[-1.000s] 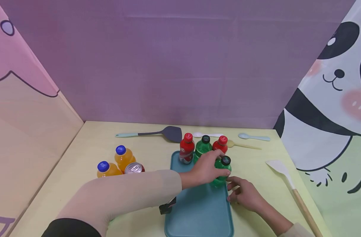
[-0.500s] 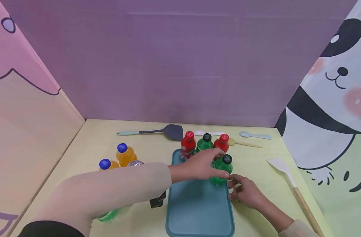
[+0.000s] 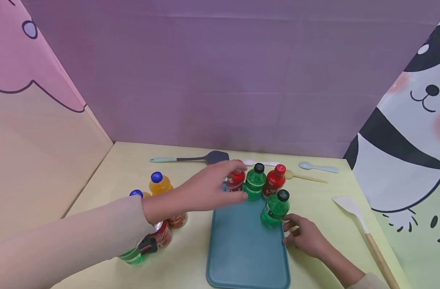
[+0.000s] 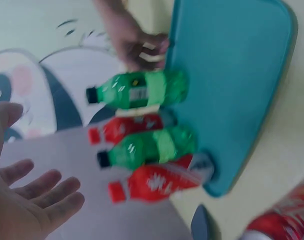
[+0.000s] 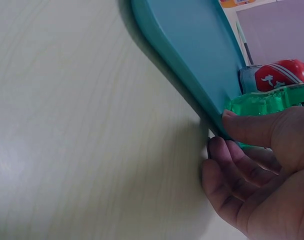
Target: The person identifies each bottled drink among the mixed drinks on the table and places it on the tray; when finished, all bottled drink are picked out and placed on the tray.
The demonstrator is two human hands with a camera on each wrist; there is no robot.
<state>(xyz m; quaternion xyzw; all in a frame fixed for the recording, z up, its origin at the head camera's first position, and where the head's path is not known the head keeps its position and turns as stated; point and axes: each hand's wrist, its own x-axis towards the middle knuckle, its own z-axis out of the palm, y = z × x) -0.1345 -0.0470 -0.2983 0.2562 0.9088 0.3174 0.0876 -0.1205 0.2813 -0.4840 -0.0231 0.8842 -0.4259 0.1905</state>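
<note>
From the head camera, the left hand (image 3: 205, 192) hovers with fingers spread and loosely straight, gripping nothing; its fingertips lie over the red bottle (image 3: 236, 180) at the far left corner of the tray (image 3: 241, 249). A green bottle (image 3: 255, 182) and a second red bottle (image 3: 274, 181) stand beside it along the far edge, and the near green bottle (image 3: 275, 208) stands alone by the right rim, apart from the left fingers. The right hand (image 3: 306, 237) rests on the table (image 3: 313, 200), thumb and curled fingers pinching the tray's right rim just beside that near bottle. In the left wrist view, the left hand (image 4: 27, 205) is open and empty, palm showing, the four bottles well clear of its fingers (image 4: 62, 200); the near green bottle (image 4: 142, 90) is closest to the right hand (image 4: 137, 42). In the right wrist view, the right hand (image 5: 262, 170) has its thumb on top of the tray's edge (image 5: 192, 85) and its fingers (image 5: 227, 175) tucked under it, the green bottle (image 5: 267, 102) just behind the thumb.
</note>
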